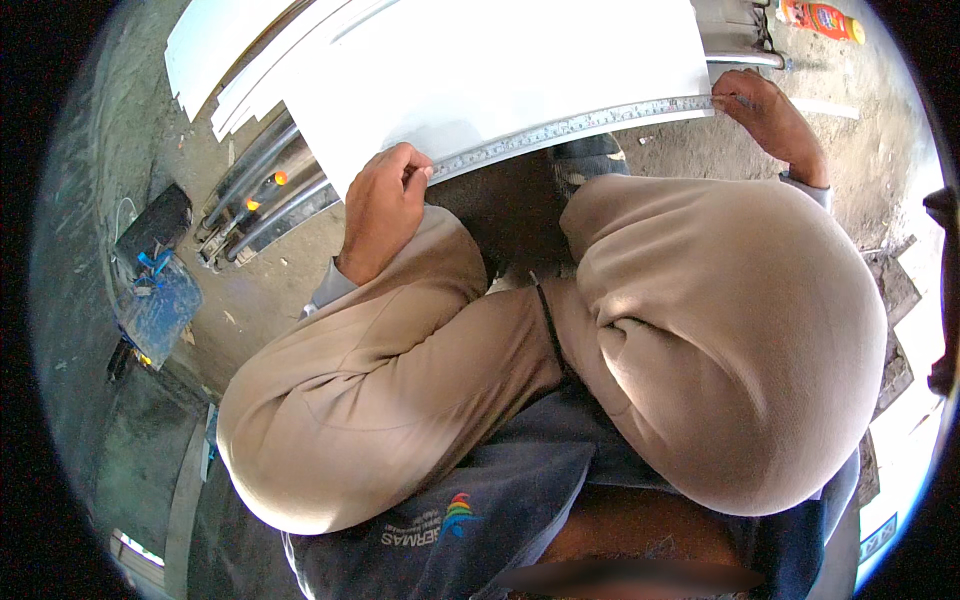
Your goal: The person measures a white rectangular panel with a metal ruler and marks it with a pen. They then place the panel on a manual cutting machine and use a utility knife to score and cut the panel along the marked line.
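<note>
A large white sheet [520,70] lies in front of my knees, bright with glare. Along its near edge stretches a long silvery ruler [570,128] with fine markings. My left hand [388,205] is closed, its thumb and fingertips pinching the ruler's left end at the sheet's edge. At the sheet's right near corner, my right hand [762,108] is also closed, pinching the ruler's other end between thumb and fingers. The parts of the ruler under my fingertips are hidden.
My bent knees in tan trousers flank the near edge. Metal tubes [265,165] lie under the sheet at left, and another tube [745,60] shows at right. More white sheets [215,50] lie far left. A dark bag [155,222] is leftward; an orange bottle [820,20] lies far right.
</note>
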A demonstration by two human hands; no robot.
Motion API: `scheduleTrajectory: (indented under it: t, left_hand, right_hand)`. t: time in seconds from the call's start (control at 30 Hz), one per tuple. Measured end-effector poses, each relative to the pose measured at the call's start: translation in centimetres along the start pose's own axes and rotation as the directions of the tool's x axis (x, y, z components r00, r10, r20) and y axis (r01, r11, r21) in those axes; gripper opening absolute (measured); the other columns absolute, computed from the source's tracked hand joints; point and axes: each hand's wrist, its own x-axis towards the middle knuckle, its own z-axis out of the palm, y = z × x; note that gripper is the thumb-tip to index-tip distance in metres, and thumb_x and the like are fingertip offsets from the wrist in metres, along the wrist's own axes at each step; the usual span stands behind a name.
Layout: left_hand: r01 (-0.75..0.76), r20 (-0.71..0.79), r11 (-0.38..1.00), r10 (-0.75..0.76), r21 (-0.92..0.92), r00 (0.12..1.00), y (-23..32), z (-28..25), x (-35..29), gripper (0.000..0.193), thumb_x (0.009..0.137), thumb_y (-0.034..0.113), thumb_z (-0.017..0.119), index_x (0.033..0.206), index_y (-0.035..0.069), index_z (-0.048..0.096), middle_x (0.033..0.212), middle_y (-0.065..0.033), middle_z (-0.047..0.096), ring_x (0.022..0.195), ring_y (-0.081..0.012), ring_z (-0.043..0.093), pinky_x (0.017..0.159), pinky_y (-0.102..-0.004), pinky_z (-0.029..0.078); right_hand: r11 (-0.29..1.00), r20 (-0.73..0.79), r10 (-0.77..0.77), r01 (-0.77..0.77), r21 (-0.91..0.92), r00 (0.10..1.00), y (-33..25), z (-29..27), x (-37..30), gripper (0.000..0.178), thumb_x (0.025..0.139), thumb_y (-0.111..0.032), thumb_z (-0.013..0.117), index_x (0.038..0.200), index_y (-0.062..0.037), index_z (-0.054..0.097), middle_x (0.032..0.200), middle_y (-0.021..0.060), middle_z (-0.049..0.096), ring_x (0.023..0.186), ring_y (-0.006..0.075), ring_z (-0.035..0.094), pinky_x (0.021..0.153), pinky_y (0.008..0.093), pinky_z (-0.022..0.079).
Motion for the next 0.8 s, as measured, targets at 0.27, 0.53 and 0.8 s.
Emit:
scheduleTrajectory:
  t: [0.27, 0.53, 0.8]
  left_hand:
    - [-0.085, 0.056, 0.995, 0.082, 0.061, 0.995, 0.6, -2.1, 0.9, 0.01, 0.097, 0.014, 0.068, 0.101, 0.005, 0.072, 0.093, -0.013, 0.075, 0.085, -0.0294, 0.073, 0.077, -0.0408, 0.056]
    - [-0.22, -0.636, 0.966, 0.254, 0.133, 0.729, 0.9, -14.3, 4.3, 0.035, 0.105, 0.028, 0.068, 0.129, 0.003, 0.068, 0.101, -0.0059, 0.075, 0.091, -0.0195, 0.071, 0.079, -0.0331, 0.057]
    - [0.235, -0.339, 0.943, -0.306, -0.234, 0.89, -6.3, -6.7, -4.8, 0.04, 0.111, 0.039, 0.055, 0.111, 0.003, 0.072, 0.084, -0.0038, 0.067, 0.078, -0.0117, 0.06, 0.07, -0.0292, 0.049]
  right_hand:
    - [0.994, 0.033, 0.076, -0.073, -0.082, 0.997, -1.8, -1.7, -0.1, 0.015, 0.102, -0.015, 0.068, 0.107, -0.0007, 0.067, 0.1, 0.0146, 0.069, 0.095, 0.0312, 0.067, 0.086, 0.0421, 0.053]
    - [0.991, -0.243, -0.132, 0.131, -0.019, 0.961, -7.4, -9.3, 7.7, 0.031, 0.11, -0.02, 0.062, 0.136, -0.005, 0.068, 0.129, 0.0091, 0.072, 0.123, 0.022, 0.067, 0.106, 0.0364, 0.052]
    - [0.824, -0.339, -0.534, 0.388, -0.413, 0.774, -13.3, -5.9, 30.1, 0.023, 0.101, -0.025, 0.063, 0.098, -0.003, 0.069, 0.097, 0.0226, 0.071, 0.091, 0.0456, 0.068, 0.08, 0.0531, 0.053]
